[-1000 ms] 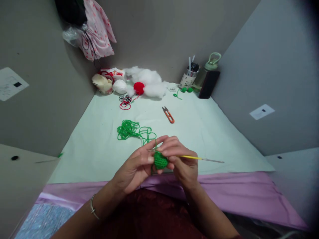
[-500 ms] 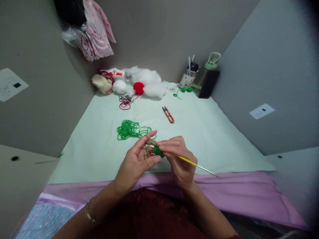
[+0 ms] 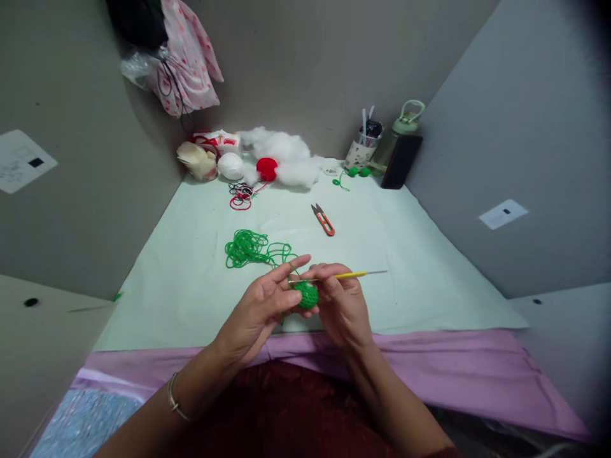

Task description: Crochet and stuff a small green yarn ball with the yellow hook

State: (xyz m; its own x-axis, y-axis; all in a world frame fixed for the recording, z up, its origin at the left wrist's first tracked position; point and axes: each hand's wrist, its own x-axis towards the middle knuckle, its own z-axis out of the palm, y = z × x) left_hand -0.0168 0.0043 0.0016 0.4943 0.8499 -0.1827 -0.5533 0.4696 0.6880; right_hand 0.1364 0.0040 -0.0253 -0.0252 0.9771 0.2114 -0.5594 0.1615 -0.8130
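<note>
Between the fingers of my left hand is a small rounded green crochet piece, with some white showing at its top. Green yarn runs over my raised left index finger and back to a loose heap of green yarn on the table. My right hand grips a crochet hook by its yellow handle. The hook's metal tip points left and lies along the top of the green piece, at the yarn. Whether the tip sits inside a stitch I cannot tell.
Orange thread snips lie beyond my hands on the pale cloth. Along the back stand white stuffing, a red ball, small green pieces, a pen cup, a phone and a bottle. Grey partitions enclose the table.
The crochet hook has swung from slanting down to the right to nearly level, its tip now over the piece. The green piece has turned and shows more of its surface.
</note>
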